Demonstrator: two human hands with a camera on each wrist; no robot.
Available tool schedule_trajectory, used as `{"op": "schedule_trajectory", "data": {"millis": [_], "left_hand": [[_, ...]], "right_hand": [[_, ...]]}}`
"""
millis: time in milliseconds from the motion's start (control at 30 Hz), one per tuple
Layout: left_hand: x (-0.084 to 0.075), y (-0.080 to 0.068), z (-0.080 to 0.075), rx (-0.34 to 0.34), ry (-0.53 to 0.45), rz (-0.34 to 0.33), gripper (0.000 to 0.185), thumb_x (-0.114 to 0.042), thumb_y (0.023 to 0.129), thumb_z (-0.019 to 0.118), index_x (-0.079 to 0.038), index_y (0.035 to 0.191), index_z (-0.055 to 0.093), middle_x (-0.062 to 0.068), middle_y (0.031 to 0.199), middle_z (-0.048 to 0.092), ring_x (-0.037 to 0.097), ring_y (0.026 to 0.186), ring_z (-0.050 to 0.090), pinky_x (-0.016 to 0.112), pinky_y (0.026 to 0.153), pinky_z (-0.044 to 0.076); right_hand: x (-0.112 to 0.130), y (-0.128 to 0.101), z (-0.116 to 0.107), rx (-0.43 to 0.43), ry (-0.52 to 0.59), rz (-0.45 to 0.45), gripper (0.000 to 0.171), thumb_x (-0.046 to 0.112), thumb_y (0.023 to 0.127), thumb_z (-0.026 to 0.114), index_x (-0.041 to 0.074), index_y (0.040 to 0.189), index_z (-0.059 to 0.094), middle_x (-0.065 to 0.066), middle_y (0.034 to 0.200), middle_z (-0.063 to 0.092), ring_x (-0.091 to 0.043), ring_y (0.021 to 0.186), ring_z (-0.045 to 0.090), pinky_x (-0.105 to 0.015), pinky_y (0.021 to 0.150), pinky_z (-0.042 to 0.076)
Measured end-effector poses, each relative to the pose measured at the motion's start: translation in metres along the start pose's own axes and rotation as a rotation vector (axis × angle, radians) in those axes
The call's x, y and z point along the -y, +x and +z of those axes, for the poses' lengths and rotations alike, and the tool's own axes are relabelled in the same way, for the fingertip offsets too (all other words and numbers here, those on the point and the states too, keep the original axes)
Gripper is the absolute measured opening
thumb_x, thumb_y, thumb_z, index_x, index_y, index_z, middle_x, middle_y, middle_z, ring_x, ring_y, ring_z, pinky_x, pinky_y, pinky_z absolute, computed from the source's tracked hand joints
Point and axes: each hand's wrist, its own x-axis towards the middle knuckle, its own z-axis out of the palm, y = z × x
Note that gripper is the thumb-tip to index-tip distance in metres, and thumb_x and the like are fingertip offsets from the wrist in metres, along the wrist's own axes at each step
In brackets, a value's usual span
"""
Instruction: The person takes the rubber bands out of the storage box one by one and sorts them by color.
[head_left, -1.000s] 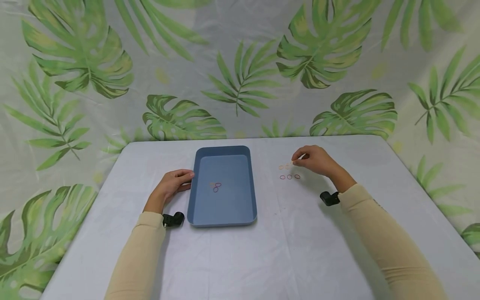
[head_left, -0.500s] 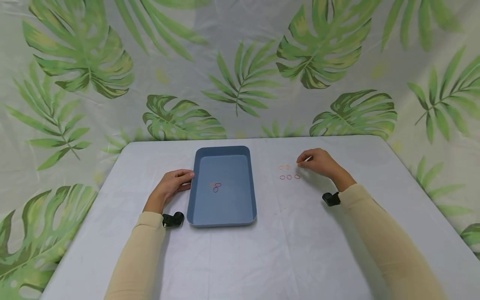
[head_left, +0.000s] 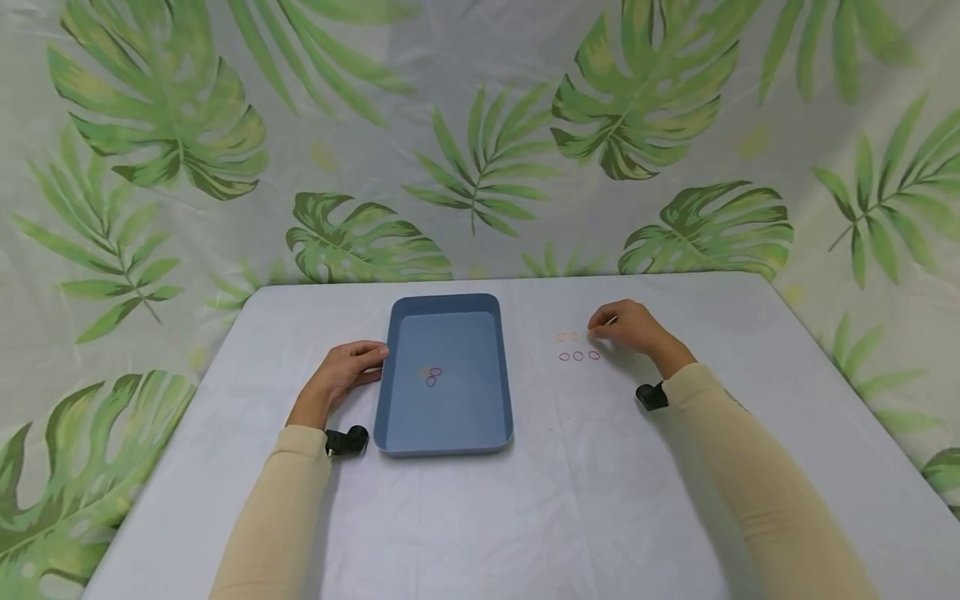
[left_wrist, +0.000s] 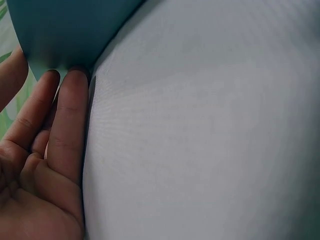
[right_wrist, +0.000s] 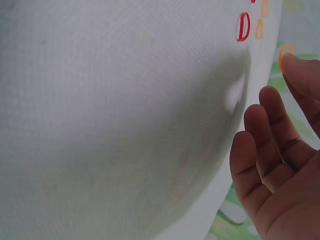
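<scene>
On the left of the blue tray, my left hand grips the side wall, thumb over the rim. In the left wrist view its straight fingers lie against the wall's outside. My right hand pinches an orange rubber band by the thumb tip, held above the cloth. Beside it lie two orange rubber bands, and nearer the person a row of three red rubber bands. Inside the tray are two red rubber bands next to a faint orange one.
A white cloth covers the table. Behind it hangs a leaf-print curtain. Each wrist wears a small black camera, the left one close to the tray's left side.
The right hand has lifted the third orange rubber band from its row, drawn slightly right and toward the person, then back left a little. The left hand and tray stay put.
</scene>
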Motion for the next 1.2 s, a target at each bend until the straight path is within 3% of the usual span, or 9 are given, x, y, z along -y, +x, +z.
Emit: {"op": "schedule_trajectory", "data": {"millis": [233, 500, 833, 1200], "left_hand": [[-0.002, 0.001, 0.0, 0.005, 0.01, 0.006, 0.052, -0.025, 0.098, 0.065, 0.003, 0.14, 0.052, 0.009, 0.128, 0.06, -0.001, 0.095, 0.063, 0.019, 0.089, 0.059], [-0.002, 0.0, -0.001, 0.005, 0.003, 0.008, 0.051, -0.023, 0.098, 0.064, 0.003, 0.14, 0.052, 0.003, 0.12, 0.062, -0.002, 0.093, 0.064, 0.018, 0.088, 0.059], [-0.001, -0.001, 0.001, 0.007, 0.018, 0.011, 0.051, -0.024, 0.098, 0.064, 0.004, 0.14, 0.052, 0.016, 0.136, 0.056, -0.001, 0.096, 0.063, 0.019, 0.09, 0.059], [0.0, -0.002, 0.001, -0.002, 0.016, 0.012, 0.051, -0.024, 0.099, 0.063, 0.004, 0.14, 0.051, 0.013, 0.132, 0.058, -0.002, 0.093, 0.063, 0.019, 0.088, 0.059]], "right_hand": [[-0.003, 0.002, 0.001, -0.01, 0.011, 0.029, 0.018, 0.02, 0.094, 0.066, 0.007, 0.104, 0.074, -0.016, 0.112, 0.07, -0.027, 0.093, 0.059, -0.025, 0.069, 0.047], [-0.01, 0.01, 0.006, -0.034, 0.022, 0.055, 0.019, 0.02, 0.094, 0.066, 0.008, 0.106, 0.074, -0.015, 0.113, 0.07, -0.026, 0.093, 0.058, -0.027, 0.073, 0.048], [-0.011, 0.012, 0.009, -0.022, 0.012, 0.069, 0.02, 0.021, 0.094, 0.066, 0.008, 0.106, 0.074, -0.015, 0.113, 0.069, -0.026, 0.094, 0.056, -0.028, 0.076, 0.047], [-0.009, 0.015, 0.013, -0.022, -0.004, 0.064, 0.019, 0.022, 0.093, 0.068, 0.008, 0.105, 0.075, -0.015, 0.116, 0.07, -0.027, 0.102, 0.056, -0.034, 0.084, 0.047]]}}
